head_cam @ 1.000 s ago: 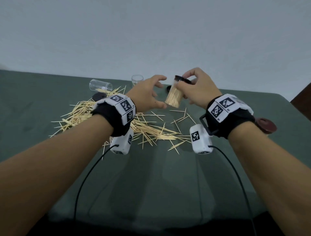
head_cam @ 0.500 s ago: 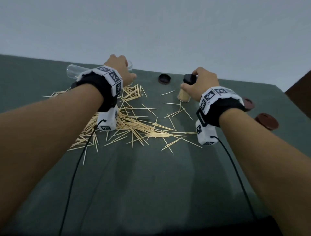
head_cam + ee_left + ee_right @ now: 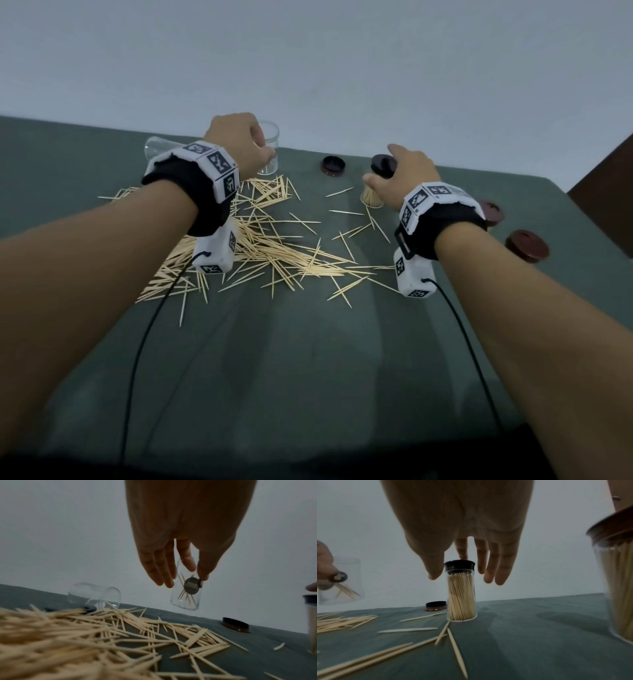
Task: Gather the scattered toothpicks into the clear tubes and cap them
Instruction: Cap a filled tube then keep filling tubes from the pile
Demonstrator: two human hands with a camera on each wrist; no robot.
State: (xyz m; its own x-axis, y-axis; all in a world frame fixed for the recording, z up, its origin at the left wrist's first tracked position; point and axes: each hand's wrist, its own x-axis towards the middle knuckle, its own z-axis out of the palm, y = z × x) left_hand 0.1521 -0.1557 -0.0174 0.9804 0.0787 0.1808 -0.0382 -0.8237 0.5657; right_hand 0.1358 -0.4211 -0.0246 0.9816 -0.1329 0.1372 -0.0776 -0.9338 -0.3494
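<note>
Loose toothpicks (image 3: 267,246) (image 3: 68,642) (image 3: 342,622) lie in a heap on the green table. My left hand (image 3: 263,144) (image 3: 187,577) grips a clear tube (image 3: 270,154) (image 3: 185,599) near the far edge; it holds a few toothpicks and has no cap. Whether its base touches the table I cannot tell. A tube packed with toothpicks (image 3: 372,200) (image 3: 461,596) stands upright with a black cap (image 3: 383,166) (image 3: 459,565). My right hand (image 3: 380,171) (image 3: 461,578) hovers over it with straight fingers, the index tip at the cap.
An empty clear tube (image 3: 157,147) (image 3: 94,599) lies on its side at the far left. A loose dark cap (image 3: 333,165) (image 3: 235,626) (image 3: 435,605) sits between the hands. Two brown-capped full tubes (image 3: 491,214) (image 3: 527,245) stand at the right, one close by my right wrist (image 3: 616,574).
The capped full tube was held up between both hands; my right hand has set it down on the table and loosened. My left hand moved far left and took hold of the clear tube.
</note>
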